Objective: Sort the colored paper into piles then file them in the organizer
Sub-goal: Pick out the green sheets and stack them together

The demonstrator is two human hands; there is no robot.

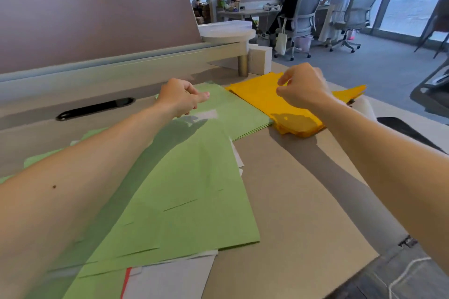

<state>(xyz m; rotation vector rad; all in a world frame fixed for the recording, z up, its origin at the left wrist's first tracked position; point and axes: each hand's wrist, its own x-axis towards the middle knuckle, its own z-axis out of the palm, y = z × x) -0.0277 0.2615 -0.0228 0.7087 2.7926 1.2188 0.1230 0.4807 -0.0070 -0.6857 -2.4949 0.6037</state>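
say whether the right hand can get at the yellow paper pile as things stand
Probably yes: the right hand is directly over the yellow paper pile, with nothing lying on the pile or between them.

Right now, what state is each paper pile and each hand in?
yellow pile, stacked, edges ragged.
far green pile, neatly stacked, beside yellow pile.
near green sheets, fanned loosely over white sheets.
left hand, curled over far green pile; grip unclear.
right hand, curled above yellow pile, holding nothing visible.

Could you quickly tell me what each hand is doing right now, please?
Left hand: loosely curled above green pile, holding nothing visible.
Right hand: curled over yellow pile; grip cannot be told.
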